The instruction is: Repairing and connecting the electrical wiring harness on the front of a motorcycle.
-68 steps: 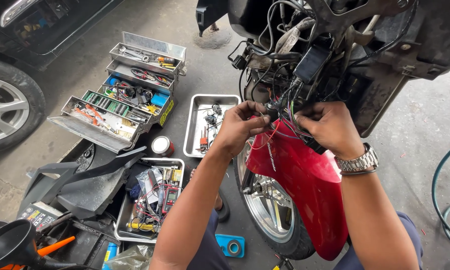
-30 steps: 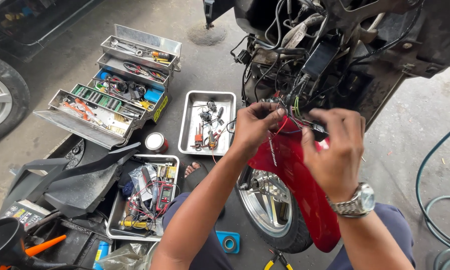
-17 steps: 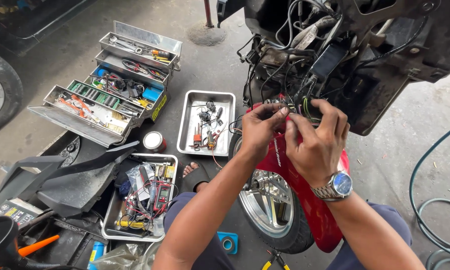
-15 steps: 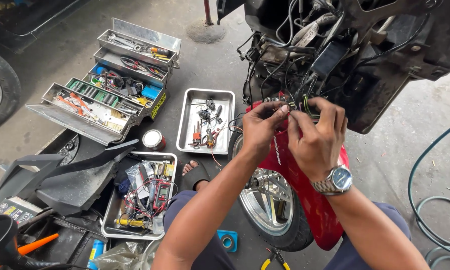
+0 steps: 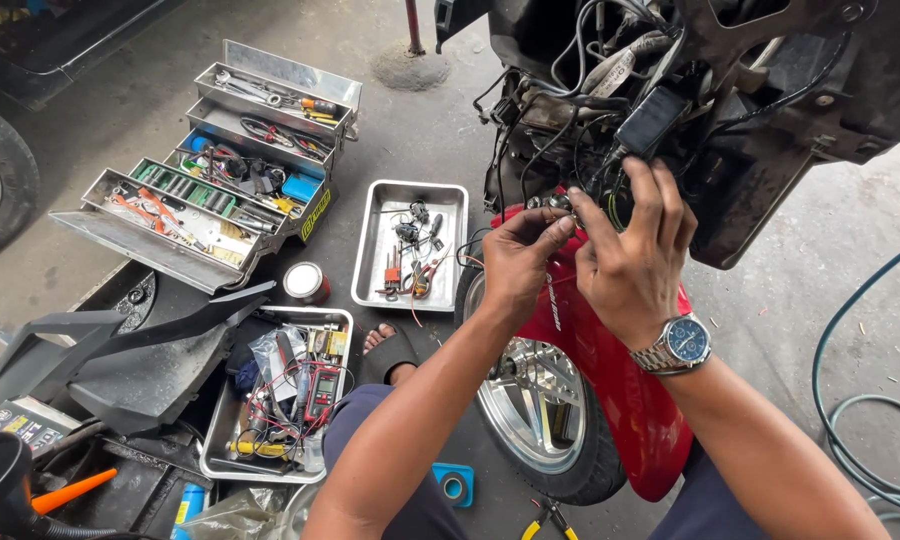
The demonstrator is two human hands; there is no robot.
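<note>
Both hands worked at the wiring bundle (image 5: 580,150) hanging under the stripped front of a motorcycle, directly above the red front fender (image 5: 610,370). The left hand (image 5: 522,262) was pinched, thumb and forefinger closed on a small wire end or connector (image 5: 560,205) at the lower edge of the bundle; its exact shape was too small to tell. The right hand (image 5: 630,255), with a metal wristwatch (image 5: 678,345) on the wrist, met the left at the same spot, index finger and thumb touching the same piece, the other fingers spread upward toward a black box-shaped part (image 5: 652,118). Whether the right hand gripped the piece or only steadied it could not be told.

On the floor to the left lay a steel tray (image 5: 370,265) with small parts, just beside the front wheel (image 5: 540,420). Farther left stood an opened tiered toolbox (image 5: 220,170). A second tray (image 5: 215,450) held a multimeter (image 5: 322,388) and leads. A small round tin (image 5: 305,282) sat between the 2 trays. Black body panels (image 5: 120,365) lay near the second tray. A green hose (image 5: 850,420) curved along the floor at right.
</note>
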